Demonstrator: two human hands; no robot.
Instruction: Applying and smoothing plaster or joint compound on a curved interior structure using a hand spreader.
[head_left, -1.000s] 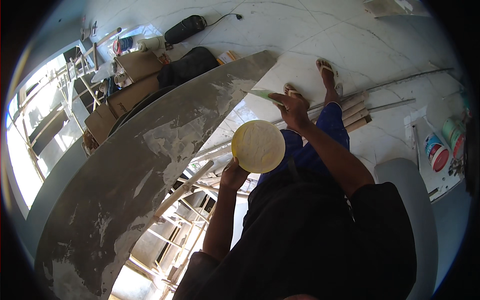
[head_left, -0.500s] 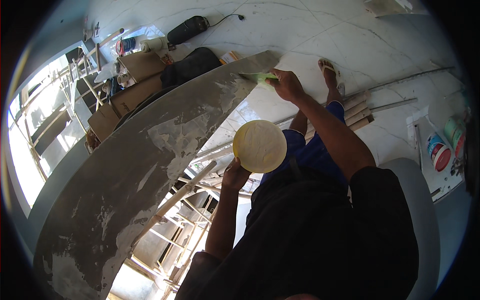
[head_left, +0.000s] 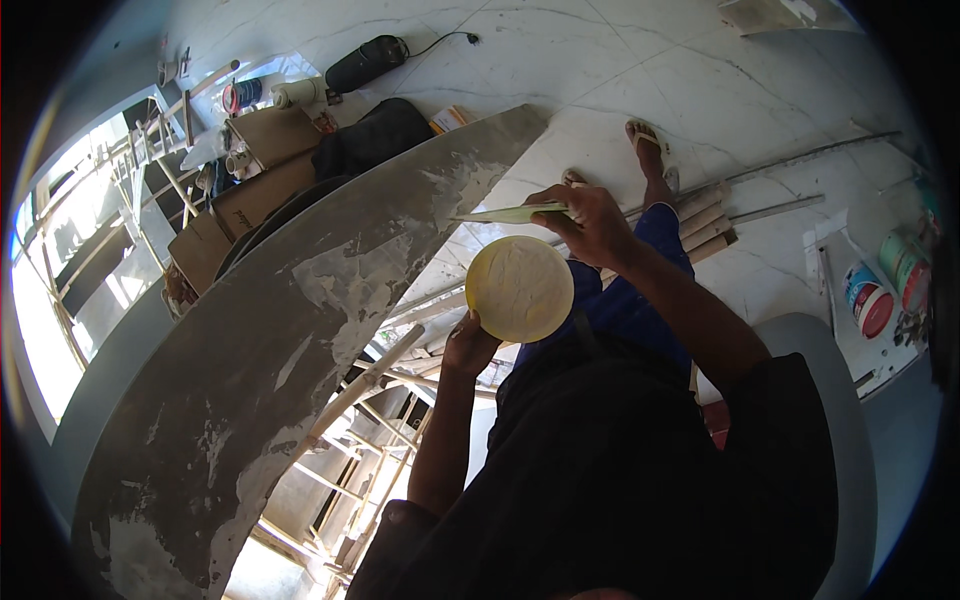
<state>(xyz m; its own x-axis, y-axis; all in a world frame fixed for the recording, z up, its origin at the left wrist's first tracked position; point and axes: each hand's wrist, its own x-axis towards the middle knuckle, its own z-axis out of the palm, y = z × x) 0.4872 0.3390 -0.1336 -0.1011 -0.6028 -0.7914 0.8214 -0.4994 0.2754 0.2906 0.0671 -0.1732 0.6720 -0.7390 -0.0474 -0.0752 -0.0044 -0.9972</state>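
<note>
My left hand (head_left: 470,347) grips the lower-left edge of a round yellow lid (head_left: 472,290), whose face is coated with pale putty (head_left: 521,288). Closed around a light green putty scraper (head_left: 512,214) is my right hand (head_left: 600,230), just above the lid. The blade points left and its tip shows over the edge of a curved grey plastered ledge (head_left: 260,300); whether it touches I cannot tell. Pale putty patches (head_left: 355,275) streak the ledge, thickest along its inner edge.
Cardboard boxes (head_left: 265,205), a black bag (head_left: 375,135) and a black cylinder with a cord (head_left: 366,63) lie beyond the ledge. Bamboo scaffolding (head_left: 370,385) shows below it. Planks (head_left: 705,228) rest on the marbled tile floor (head_left: 560,60); paint buckets (head_left: 868,300) stand at right.
My right hand has drawn the scraper back from the ledge's far end toward me, close above the lid. The blade now points left, seen nearly edge-on. My left hand has barely moved.
</note>
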